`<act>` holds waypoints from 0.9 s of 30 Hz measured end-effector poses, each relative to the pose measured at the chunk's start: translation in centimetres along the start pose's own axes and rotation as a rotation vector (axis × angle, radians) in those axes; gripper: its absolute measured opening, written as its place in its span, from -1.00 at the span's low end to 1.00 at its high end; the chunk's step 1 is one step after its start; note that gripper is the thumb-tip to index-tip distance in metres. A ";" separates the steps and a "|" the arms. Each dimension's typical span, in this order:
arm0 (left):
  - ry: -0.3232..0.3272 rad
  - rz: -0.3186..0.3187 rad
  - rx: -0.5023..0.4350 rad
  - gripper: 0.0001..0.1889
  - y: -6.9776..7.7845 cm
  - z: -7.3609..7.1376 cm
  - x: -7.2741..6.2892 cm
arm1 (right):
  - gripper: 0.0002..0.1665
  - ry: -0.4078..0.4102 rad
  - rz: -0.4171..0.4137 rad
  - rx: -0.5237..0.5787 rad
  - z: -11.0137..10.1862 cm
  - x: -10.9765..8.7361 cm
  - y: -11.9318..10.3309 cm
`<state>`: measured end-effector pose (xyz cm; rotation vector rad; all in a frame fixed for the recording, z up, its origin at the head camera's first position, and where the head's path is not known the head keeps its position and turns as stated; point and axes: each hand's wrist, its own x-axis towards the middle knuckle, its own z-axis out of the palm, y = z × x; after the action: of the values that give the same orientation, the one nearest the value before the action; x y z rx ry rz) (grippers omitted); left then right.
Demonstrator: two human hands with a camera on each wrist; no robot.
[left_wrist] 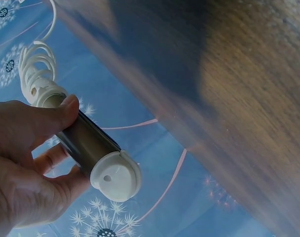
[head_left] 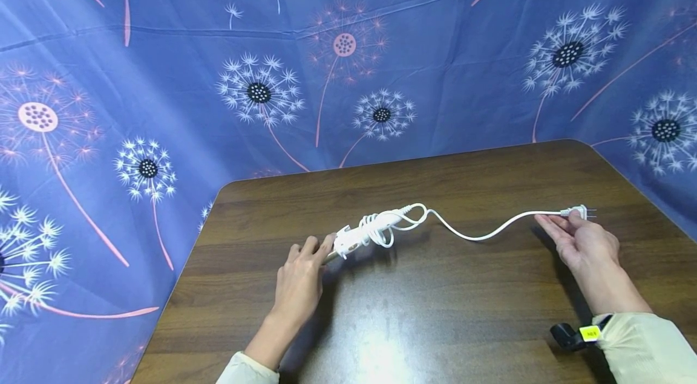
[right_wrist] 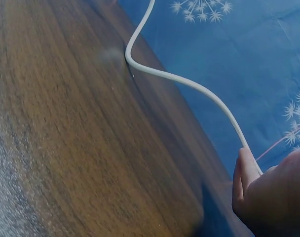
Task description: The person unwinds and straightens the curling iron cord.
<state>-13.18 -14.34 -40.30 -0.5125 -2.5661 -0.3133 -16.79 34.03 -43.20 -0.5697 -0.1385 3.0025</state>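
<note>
My left hand (head_left: 298,287) grips the barrel of a curling iron (head_left: 353,241), thumb on one side and fingers on the other in the left wrist view. That barrel (left_wrist: 91,139) is dark gold-brown and ends in a white cap (left_wrist: 116,177). Loops of white cord (head_left: 374,228) are wound around its white handle. From there a loose length of cord (right_wrist: 189,83) runs in a wavy line to the right. At its far end, my right hand (head_left: 590,248) pinches the white two-prong plug (head_left: 575,211), prongs pointing right. The plug is out of sight in the right wrist view.
Under both hands lies a brown wood-grain table (head_left: 446,305) with rounded far corners. A blue cloth (head_left: 457,57) printed with dandelions hangs behind it and along its sides. A black strap mount (head_left: 574,335) with a yellow label sits at my right wrist.
</note>
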 end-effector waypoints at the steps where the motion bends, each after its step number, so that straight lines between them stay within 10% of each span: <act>1: 0.001 0.000 0.001 -0.27 0.0 0.0 0.0 | -0.84 0.006 -0.003 -0.010 0.0 0.0 0.0; 27: 0.002 -0.003 0.016 -0.30 -0.1 -0.2 0.1 | -0.61 -0.019 0.040 -0.083 -0.6 0.7 0.1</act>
<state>-13.25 -14.47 -40.13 -0.5029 -2.5652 -0.2944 -17.28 34.01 -43.99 -0.5579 -0.2567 3.0535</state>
